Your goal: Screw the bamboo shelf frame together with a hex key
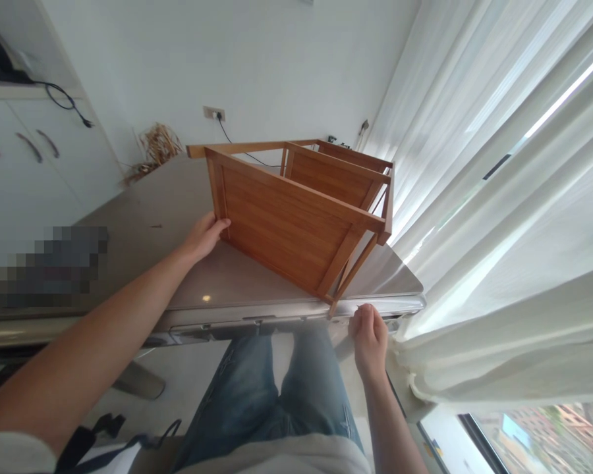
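Observation:
A brown wooden shelf rack with several panels lies on its side on the table, one corner at the front edge. My left hand grips the near panel's left end, thumb on its face and the other fingers hidden behind. Just past the table's front edge, to the right of the rack's lower corner, is my right hand. Its fingers are closed in a pinch. A tiny pale tip shows at the fingertips, too small to name. That hand is apart from the rack.
The glossy table has a rounded right corner. A blurred-out dark object lies at its left. Dried stalks stand behind, near a wall socket with a plugged-in cord. White curtains hang on the right; white cabinets stand left.

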The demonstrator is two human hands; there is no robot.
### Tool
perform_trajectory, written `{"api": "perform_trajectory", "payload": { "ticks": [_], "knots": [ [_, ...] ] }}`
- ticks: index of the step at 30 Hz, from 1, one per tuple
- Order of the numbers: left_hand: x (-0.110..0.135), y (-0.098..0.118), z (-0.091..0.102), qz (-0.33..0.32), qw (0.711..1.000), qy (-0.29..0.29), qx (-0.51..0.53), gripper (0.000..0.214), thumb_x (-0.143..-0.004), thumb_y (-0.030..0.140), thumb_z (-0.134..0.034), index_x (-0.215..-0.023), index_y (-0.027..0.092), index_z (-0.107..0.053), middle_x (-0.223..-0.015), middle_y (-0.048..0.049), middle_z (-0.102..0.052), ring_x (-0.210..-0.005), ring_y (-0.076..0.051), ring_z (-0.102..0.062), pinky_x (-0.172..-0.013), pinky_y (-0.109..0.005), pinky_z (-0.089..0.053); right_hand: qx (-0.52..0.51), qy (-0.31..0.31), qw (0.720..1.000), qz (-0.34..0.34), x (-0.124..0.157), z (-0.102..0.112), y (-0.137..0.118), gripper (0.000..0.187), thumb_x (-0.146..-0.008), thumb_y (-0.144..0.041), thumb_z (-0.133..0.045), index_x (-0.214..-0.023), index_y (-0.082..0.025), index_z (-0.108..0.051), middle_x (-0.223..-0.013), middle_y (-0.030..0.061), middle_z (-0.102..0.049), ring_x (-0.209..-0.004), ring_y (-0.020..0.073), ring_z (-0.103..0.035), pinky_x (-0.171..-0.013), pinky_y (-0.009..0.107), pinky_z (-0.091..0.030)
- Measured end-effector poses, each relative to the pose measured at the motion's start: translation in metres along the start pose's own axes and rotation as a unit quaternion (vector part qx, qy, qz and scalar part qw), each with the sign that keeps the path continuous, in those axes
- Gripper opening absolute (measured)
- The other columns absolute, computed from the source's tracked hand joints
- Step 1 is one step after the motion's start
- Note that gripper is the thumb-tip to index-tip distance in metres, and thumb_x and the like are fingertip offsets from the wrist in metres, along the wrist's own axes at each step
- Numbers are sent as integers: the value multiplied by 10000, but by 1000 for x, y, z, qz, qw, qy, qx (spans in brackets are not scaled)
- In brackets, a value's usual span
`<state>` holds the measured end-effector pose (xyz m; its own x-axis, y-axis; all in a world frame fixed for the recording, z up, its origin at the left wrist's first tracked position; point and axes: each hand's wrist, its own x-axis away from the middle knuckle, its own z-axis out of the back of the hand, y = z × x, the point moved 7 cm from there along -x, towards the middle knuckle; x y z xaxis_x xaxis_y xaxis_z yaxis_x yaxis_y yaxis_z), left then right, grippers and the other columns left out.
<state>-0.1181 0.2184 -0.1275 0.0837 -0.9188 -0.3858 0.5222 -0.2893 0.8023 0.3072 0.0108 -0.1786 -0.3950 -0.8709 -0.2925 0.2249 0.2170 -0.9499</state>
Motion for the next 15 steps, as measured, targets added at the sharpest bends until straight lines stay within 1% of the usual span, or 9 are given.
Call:
{"api": "perform_trajectory", "payload": {
  "ticks": [1, 4, 5, 7, 9, 11, 13, 15],
  "knots": [
    [0, 1, 0, 0, 1000, -2, 13, 496, -868, 546, -539, -1233, 248, -697, -1281, -86, -719, -1233, -331, -631, -1126, -480, -448, -16, 4, 1000, -5, 1, 0, -3, 481, -1015, -645, -450, -749, -244, -434, -537, -100, -278, -468, 100, -265, -451, 250, -227],
    [2, 4, -4, -2, 997, -21, 79, 541, -827, 556, -632, -1263, 241, -687, -1303, -98, -716, -1243, -312, -636, -1125, -462, -463, -45, 11, 999, -9, 4, -1, -17, 401, -957, -606, -614, -874, -222, -534, -546, -101, -346, -482, 93, -306, -465, 237, -241],
    [2, 5, -6, 3, 994, -31, 107, 568, -806, 562, -668, -1265, 228, -681, -1307, -107, -715, -1241, -308, -641, -1115, -457, -475, -51, 14, 999, -9, 5, -2, -21, 389, -944, -590, -644, -882, -221, -538, -554, -98, -365, -488, 92, -314, -470, 235, -248],
    [3, 4, -8, 18, 988, -54, 144, 621, -758, 572, -737, -1252, 201, -676, -1295, -125, -721, -1226, -314, -656, -1089, -467, -500, -61, 19, 998, -10, 6, -2, -26, 382, -954, -566, -637, -837, -224, -513, -576, -86, -386, -498, 89, -319, -474, 232, -258],
    [6, 4, -10, 31, 986, -89, 140, 672, -698, 564, -814, -1238, 188, -678, -1260, -131, -735, -1188, -328, -679, -1061, -494, -522, -63, 19, 998, -14, 7, 0, -25, 395, -985, -552, -583, -788, -224, -483, -602, -69, -416, -499, 86, -318, -464, 228, -251],
    [9, 4, -12, 32, 984, -138, 106, 724, -623, 519, -894, -1233, 188, -688, -1228, -125, -748, -1142, -334, -700, -1044, -509, -537, -55, 25, 998, -16, 8, 6, -20, 397, -1002, -543, -548, -780, -220, -480, -646, -48, -471, -501, 82, -332, -453, 221, -250],
    [13, 5, -13, 26, 980, -180, 77, 764, -559, 449, -952, -1231, 186, -701, -1227, -114, -752, -1128, -330, -705, -1048, -508, -536, -39, 37, 998, -12, 11, 16, -16, 369, -1009, -533, -542, -819, -219, -505, -680, -42, -506, -500, 80, -341, -454, 215, -257],
    [16, 6, -14, 20, 974, -215, 68, 782, -525, 390, -978, -1227, 173, -712, -1228, -101, -755, -1117, -322, -702, -1051, -508, -532, -7, 38, 999, -4, 14, 26, -14, 328, -1018, -518, -538, -881, -220, -551, -703, -35, -538, -508, 86, -372, -466, 215, -280]
  ]
}}
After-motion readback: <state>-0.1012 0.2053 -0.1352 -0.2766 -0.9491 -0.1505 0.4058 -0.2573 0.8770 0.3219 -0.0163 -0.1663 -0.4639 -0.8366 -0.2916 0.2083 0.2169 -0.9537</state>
